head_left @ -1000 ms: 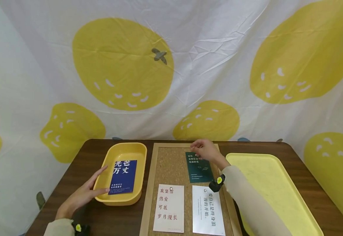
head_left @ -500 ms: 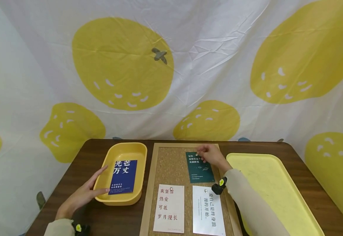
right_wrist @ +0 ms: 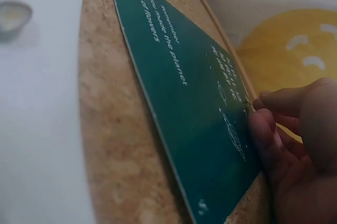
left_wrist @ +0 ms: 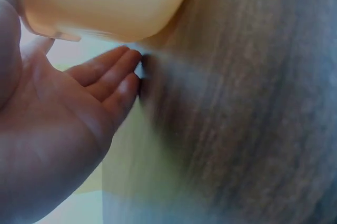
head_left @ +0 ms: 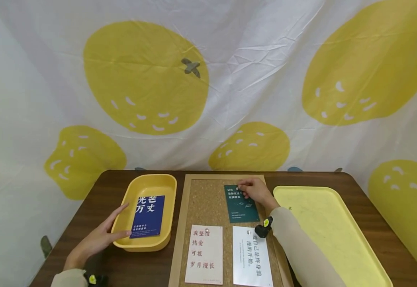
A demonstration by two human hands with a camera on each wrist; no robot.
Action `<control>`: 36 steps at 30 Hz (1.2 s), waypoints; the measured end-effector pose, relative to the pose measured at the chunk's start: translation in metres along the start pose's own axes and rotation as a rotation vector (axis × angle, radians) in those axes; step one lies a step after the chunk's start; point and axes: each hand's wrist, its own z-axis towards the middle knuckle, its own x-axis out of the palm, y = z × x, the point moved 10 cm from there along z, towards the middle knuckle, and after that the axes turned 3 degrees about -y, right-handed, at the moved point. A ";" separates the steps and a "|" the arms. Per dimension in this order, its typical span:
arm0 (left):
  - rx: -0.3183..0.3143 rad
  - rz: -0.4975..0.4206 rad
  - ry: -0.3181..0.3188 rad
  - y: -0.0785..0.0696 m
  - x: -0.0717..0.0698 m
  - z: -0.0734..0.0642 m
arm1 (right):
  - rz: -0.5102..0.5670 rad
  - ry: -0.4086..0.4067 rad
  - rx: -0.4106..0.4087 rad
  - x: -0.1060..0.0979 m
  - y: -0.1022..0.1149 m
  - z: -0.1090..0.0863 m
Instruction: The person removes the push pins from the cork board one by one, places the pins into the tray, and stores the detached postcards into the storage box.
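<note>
Near the far end of a cork board point(head_left: 204, 207) my right hand point(head_left: 258, 192) pinches a small pushpin point(right_wrist: 248, 104) between thumb and forefinger, at the top of a dark green card point(head_left: 242, 211). The fingertips hide much of the pin. The card lies on the cork, and one of its long edges stands slightly off it in the right wrist view. My left hand point(head_left: 98, 236) rests against the near left rim of a yellow basin point(head_left: 167, 239), fingers extended. In the left wrist view several fingers lie below the basin's outer wall. A blue card point(head_left: 148, 217) leans inside the basin.
Two more cards, a pinkish one point(head_left: 204, 255) and a white one point(head_left: 253, 257), lie on the near half of the board, each with a round-headed pin. A pale yellow tray point(head_left: 323, 223) sits right of the board. A fruit-print cloth point(head_left: 215, 91) hangs behind the dark wooden table.
My right hand moved slightly right and nearer from the top edge of the board, uncovering more of the green card's text. The left hand stays at the basin. The view shifts slightly.
</note>
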 end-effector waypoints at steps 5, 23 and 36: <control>0.019 0.038 -0.011 -0.007 -0.003 -0.002 | 0.014 -0.003 -0.001 0.000 -0.004 0.002; 0.114 0.250 -0.137 -0.052 -0.007 -0.003 | -0.007 -0.010 -0.011 0.001 -0.004 0.002; 0.257 0.466 -0.248 -0.105 0.004 -0.012 | -0.021 -0.022 -0.024 0.001 -0.002 0.001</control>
